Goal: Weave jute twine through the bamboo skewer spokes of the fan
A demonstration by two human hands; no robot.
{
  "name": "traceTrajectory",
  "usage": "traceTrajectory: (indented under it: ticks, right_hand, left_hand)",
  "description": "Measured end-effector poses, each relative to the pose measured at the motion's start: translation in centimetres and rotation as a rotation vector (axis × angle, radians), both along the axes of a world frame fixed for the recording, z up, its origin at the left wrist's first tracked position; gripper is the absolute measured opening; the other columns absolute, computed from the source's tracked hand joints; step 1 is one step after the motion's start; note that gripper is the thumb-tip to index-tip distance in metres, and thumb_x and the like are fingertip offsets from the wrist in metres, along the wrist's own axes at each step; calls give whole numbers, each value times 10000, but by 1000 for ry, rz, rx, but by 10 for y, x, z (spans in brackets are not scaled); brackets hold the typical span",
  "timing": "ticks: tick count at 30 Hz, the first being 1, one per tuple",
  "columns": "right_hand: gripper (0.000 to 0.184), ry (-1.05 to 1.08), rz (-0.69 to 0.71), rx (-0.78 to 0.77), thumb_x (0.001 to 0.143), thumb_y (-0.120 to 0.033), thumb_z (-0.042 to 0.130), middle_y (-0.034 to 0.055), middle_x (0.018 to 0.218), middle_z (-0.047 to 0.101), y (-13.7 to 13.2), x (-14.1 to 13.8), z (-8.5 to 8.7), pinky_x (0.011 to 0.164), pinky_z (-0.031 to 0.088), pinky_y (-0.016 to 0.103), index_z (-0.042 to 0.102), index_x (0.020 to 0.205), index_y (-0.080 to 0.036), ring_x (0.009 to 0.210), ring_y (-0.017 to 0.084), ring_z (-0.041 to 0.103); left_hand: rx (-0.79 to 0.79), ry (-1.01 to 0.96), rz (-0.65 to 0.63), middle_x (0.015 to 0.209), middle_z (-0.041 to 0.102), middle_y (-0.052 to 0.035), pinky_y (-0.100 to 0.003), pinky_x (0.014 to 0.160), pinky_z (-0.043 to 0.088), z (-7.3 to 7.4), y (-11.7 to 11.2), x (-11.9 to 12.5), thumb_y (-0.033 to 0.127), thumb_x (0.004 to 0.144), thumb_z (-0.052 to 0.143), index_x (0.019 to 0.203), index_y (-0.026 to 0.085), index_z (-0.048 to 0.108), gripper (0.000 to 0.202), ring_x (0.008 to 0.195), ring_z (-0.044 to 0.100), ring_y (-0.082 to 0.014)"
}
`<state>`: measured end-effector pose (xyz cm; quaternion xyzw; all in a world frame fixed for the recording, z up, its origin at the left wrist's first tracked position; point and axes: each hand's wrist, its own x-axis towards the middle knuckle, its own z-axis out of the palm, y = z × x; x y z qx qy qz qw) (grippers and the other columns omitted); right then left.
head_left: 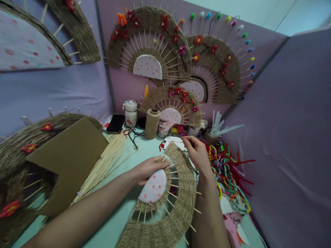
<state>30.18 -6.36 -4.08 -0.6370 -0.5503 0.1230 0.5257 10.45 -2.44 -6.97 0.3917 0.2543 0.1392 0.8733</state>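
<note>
A half-round woven jute fan [181,203] with wooden spokes and a pink dotted fabric centre [154,187] lies on the pale green table [144,151] in front of me. My left hand [148,169] rests on the fan's inner band, fingers over the fabric centre, holding it down. My right hand [195,150] is at the fan's upper edge, fingers pinched on something thin there, apparently a strand of twine; the strand itself is too fine to see clearly.
A spool of jute twine [152,123], a white jar [130,112] and a phone [116,123] stand at the back. Bamboo sticks [108,162] and cardboard [67,155] lie left. Coloured pipe cleaners [227,168] are piled right. Finished fans [152,44] hang on purple walls.
</note>
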Motion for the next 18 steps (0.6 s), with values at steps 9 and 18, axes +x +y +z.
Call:
traceTrajectory:
  ticks: [9, 18]
  right_hand:
    - [256, -55, 28, 25, 849, -404, 550, 27, 705, 608, -3, 0, 4, 647, 404, 282, 657, 776, -183, 680, 169, 532]
    - [318, 95, 194, -136, 856, -457, 529, 29, 779, 639, -9, 8, 1, 666, 423, 269, 691, 827, -185, 738, 171, 562]
  left_hand:
    - [22, -14, 10, 717, 667, -15, -262, 675, 505, 1, 1, -2, 311, 665, 787, 823, 141, 626, 283, 618, 639, -124]
    - [24, -47, 60, 733, 664, -32, -262, 676, 503, 4, -4, 1, 289, 682, 774, 808, 131, 626, 251, 647, 636, -133]
